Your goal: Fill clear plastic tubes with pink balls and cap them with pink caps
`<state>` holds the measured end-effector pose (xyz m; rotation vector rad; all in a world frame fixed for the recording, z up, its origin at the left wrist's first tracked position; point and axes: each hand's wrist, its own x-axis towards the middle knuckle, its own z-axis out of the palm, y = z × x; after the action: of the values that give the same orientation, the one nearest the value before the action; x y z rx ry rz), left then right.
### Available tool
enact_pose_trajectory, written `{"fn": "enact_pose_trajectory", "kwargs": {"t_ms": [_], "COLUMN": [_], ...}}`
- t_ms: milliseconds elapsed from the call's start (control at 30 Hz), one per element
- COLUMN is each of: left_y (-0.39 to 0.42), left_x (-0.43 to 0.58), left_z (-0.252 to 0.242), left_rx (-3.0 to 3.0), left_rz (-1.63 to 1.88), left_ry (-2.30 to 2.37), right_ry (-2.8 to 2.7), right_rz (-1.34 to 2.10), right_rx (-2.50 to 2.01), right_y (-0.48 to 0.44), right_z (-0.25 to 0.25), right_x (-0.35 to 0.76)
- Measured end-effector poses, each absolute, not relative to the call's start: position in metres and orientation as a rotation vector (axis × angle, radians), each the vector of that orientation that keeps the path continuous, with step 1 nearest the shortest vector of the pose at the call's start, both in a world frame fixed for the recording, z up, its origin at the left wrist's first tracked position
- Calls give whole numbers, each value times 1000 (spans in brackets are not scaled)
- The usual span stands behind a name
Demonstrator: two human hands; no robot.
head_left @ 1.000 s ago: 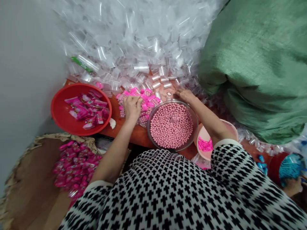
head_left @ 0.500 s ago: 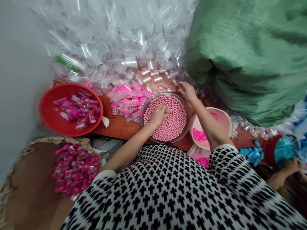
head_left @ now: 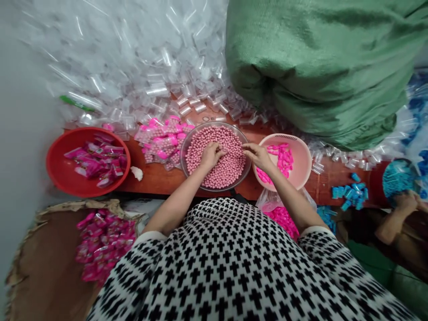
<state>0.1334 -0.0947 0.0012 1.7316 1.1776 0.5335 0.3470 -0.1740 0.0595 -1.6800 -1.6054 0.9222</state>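
Note:
A round metal bowl [head_left: 249, 166] full of pink beads [head_left: 220, 171] stands in front of my body. My left hand [head_left: 211, 155] rests at the beads on the left side, its fingers curled together; what they hold, if anything, is hidden. Over the bowl's right rim is my right hand [head_left: 257, 155], thumb and fingertips close together, with something too small and clear to make out near them. Just right of the bowl, a pale pink basin [head_left: 302, 167] holds bright pink pieces [head_left: 284, 160]. Filled tubes with pink caps [head_left: 163, 140] lie in a heap to the left.
Clear empty tubes [head_left: 157, 89] cover the back. A green sack [head_left: 317, 76] bulges at the back right. On the left are a red basin [head_left: 55, 162] and a box of pink packets [head_left: 100, 245]. Another person's hands [head_left: 406, 203] are by blue pieces [head_left: 397, 178].
My right hand has come from the tubes behind the bowl down to its right rim. My left hand stays at the beads. The view has shifted to the right.

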Motion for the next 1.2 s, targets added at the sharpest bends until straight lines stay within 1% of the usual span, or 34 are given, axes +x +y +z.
{"fn": "enact_pose_trajectory", "kwargs": {"t_ms": [100,267,467,600,800,1033,1200], "left_y": [-102,-119,-126,-129,-129,-120,-118], "left_x": [130,128,123,118,113,108,103], "left_z": [13,46,70,71,68,64,64], "left_rx": [1417,1115,1071,1072,1124,1109,1111], "left_rz": [623,606,545,514,477,479,465], "left_ry": [982,706,680,703,734,763,812], "right_ry": [-1807,-2138,-2168,-2040,-1768,-1534,-1266], "right_rz": [869,847,909,1022,1138,1289,1401], "right_rx": [-1539,-1223,-1240,-1251,-1389,-1374,-1304], "right_y": [-171,-165,-172,-180,-189,-191,-192], "right_z": [67,90,111,109,93,78,62], "right_x": [342,339,329,319,308,300,289]}}
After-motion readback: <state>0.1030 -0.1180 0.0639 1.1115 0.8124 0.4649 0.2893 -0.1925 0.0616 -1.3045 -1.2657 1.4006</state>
